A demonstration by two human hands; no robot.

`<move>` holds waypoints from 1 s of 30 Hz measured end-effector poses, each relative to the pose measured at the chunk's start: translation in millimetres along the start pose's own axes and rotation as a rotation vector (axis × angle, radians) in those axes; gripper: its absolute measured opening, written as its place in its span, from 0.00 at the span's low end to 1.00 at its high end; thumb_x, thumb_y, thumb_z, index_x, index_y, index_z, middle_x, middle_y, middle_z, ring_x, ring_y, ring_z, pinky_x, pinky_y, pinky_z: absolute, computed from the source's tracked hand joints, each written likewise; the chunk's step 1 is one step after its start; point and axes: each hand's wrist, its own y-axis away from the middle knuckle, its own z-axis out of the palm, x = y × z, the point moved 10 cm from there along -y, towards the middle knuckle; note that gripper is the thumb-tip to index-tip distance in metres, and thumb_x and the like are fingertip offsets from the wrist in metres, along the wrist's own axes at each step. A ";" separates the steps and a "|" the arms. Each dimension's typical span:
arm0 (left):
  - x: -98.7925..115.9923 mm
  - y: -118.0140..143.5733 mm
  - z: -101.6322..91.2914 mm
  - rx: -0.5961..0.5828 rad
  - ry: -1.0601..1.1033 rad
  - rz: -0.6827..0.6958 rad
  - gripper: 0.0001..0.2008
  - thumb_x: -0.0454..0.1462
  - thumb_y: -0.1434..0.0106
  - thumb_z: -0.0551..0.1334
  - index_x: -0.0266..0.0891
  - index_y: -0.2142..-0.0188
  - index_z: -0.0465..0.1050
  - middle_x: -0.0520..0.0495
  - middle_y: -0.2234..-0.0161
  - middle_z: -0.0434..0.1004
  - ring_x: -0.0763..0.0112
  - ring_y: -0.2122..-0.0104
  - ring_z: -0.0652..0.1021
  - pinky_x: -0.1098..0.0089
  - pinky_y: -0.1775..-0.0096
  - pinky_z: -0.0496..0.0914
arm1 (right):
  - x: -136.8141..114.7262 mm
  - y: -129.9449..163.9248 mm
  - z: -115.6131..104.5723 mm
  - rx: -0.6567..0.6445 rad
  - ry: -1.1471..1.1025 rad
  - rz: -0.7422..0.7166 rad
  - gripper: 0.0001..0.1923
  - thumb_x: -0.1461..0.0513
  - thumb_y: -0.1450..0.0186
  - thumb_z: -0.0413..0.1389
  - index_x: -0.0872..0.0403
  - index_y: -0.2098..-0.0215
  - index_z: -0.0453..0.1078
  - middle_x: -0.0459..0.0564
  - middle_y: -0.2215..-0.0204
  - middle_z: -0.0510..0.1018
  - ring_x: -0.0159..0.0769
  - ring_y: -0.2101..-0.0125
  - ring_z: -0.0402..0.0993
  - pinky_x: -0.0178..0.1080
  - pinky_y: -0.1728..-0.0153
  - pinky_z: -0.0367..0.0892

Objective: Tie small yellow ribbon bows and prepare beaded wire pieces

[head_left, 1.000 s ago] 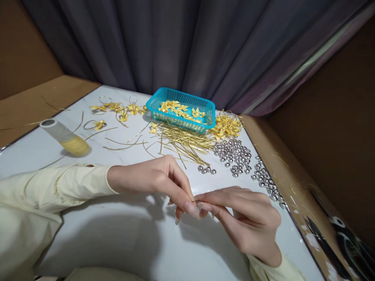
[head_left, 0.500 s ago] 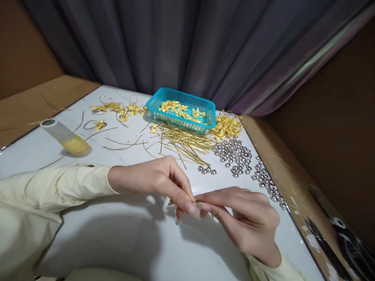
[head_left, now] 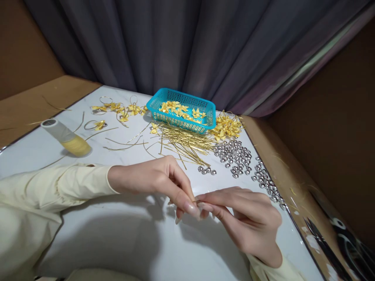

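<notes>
fingertips meeting over a thin gold strip

the left hand (head_left: 152, 177) and right hand (head_left: 249, 218) stay pinched together on a short thin gold strip (head_left: 195, 201) above the near white table (head_left: 117, 234), barely shifted since a second ago; silver beads (head_left: 234, 154) lie beyond, to the right.

Glossy white tabletop (head_left: 117, 234), perforated plastic basket (head_left: 181, 121)
</notes>
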 end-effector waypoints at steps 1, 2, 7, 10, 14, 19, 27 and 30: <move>0.3 -0.2 0.3 -0.003 0.000 0.002 0.03 0.34 0.46 0.69 0.38 0.71 0.82 0.47 0.76 0.79 0.76 0.76 0.74 0.78 0.73 0.67 | 0.3 -0.2 0.2 0.000 -0.001 0.000 0.11 0.75 0.44 0.59 0.57 0.69 0.77 0.48 0.78 0.82 0.29 0.82 0.77 0.28 0.79 0.72; 0.5 -0.3 0.6 -0.005 -0.001 0.003 0.03 0.33 0.46 0.69 0.38 0.71 0.82 0.47 0.76 0.79 0.76 0.76 0.74 0.78 0.73 0.68 | 0.8 -0.4 0.6 -0.001 -0.002 0.000 0.10 0.75 0.44 0.59 0.58 0.69 0.77 0.48 0.78 0.82 0.29 0.82 0.77 0.28 0.78 0.72; 1.0 -0.6 1.7 -0.016 -0.009 0.008 0.03 0.32 0.46 0.68 0.37 0.70 0.82 0.47 0.76 0.78 0.76 0.76 0.74 0.78 0.73 0.67 | 3.2 -0.8 1.4 -0.005 -0.007 0.007 0.09 0.76 0.44 0.59 0.60 0.69 0.77 0.49 0.78 0.82 0.29 0.82 0.77 0.28 0.77 0.71; 1.1 -0.5 2.2 -0.019 -0.018 0.008 0.03 0.33 0.45 0.68 0.38 0.70 0.82 0.48 0.77 0.77 0.77 0.76 0.73 0.79 0.74 0.67 | 1.5 0.2 0.8 -0.007 0.006 -0.003 0.09 0.76 0.44 0.59 0.60 0.69 0.77 0.49 0.79 0.82 0.29 0.81 0.77 0.28 0.77 0.71; 2.5 -1.2 1.4 -0.013 -0.029 0.012 0.03 0.33 0.45 0.68 0.38 0.70 0.82 0.48 0.78 0.76 0.77 0.77 0.73 0.79 0.74 0.67 | -1.9 1.6 0.0 -0.010 0.024 -0.025 0.09 0.75 0.44 0.59 0.60 0.69 0.77 0.49 0.78 0.82 0.29 0.80 0.77 0.27 0.77 0.71; 2.0 -1.2 1.4 -0.018 -0.035 0.007 0.03 0.33 0.45 0.68 0.38 0.70 0.82 0.48 0.78 0.76 0.77 0.77 0.72 0.79 0.74 0.66 | -1.0 0.3 -0.7 -0.005 0.016 -0.017 0.09 0.76 0.44 0.59 0.60 0.69 0.77 0.49 0.77 0.82 0.29 0.80 0.78 0.28 0.77 0.71; 1.0 -0.9 0.9 -0.012 -0.038 0.007 0.03 0.33 0.46 0.68 0.37 0.71 0.82 0.48 0.79 0.75 0.76 0.77 0.72 0.78 0.74 0.66 | -2.0 0.5 0.9 -0.020 0.002 -0.021 0.11 0.76 0.44 0.58 0.58 0.66 0.77 0.49 0.76 0.82 0.30 0.80 0.78 0.29 0.78 0.72; 0.1 -0.7 1.3 -0.015 -0.046 0.005 0.03 0.34 0.45 0.68 0.37 0.71 0.82 0.48 0.79 0.75 0.75 0.77 0.72 0.77 0.74 0.66 | -2.0 1.5 1.3 -0.018 0.002 -0.019 0.11 0.76 0.44 0.58 0.58 0.66 0.77 0.49 0.77 0.82 0.30 0.80 0.78 0.29 0.78 0.72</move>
